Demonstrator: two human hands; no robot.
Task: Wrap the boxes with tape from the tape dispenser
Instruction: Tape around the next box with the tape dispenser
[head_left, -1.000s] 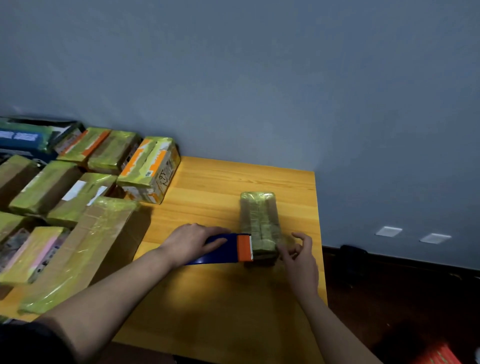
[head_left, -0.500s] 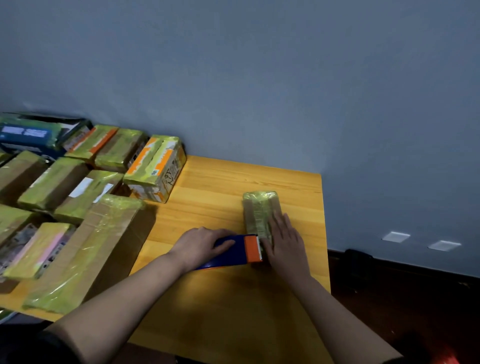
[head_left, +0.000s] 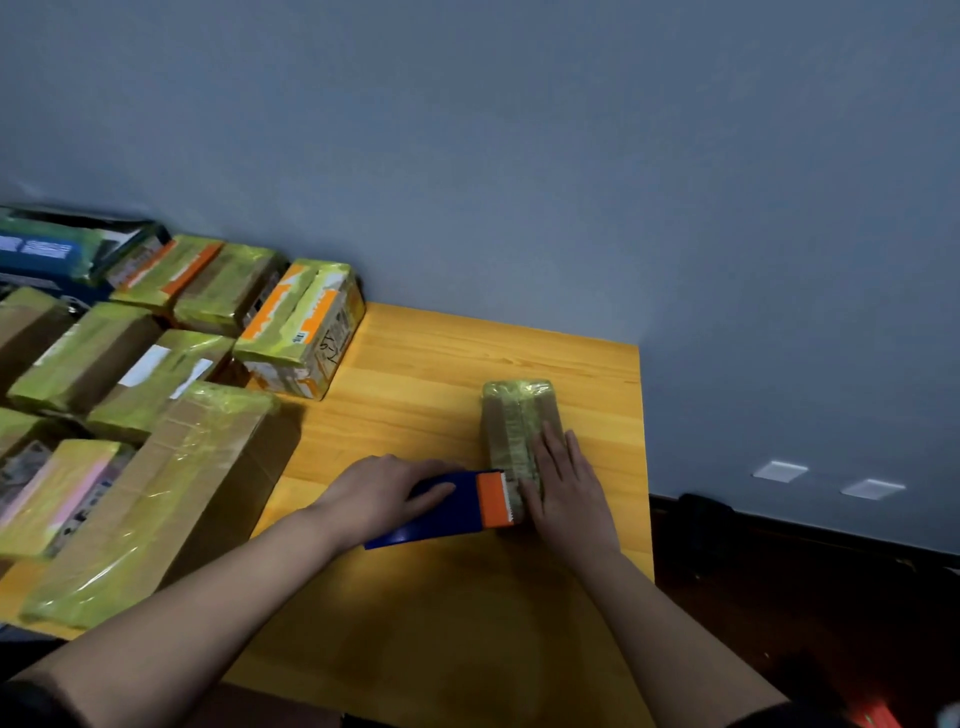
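While left hand (head_left: 382, 493) grips one dispenser (head_left: 457, 506), right hand (head_left: 566, 493) presses flat — one box (head_left: 511, 415).

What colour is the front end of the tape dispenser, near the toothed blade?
Orange; the rest of the tape dispenser is dark blue, shown in the head view.
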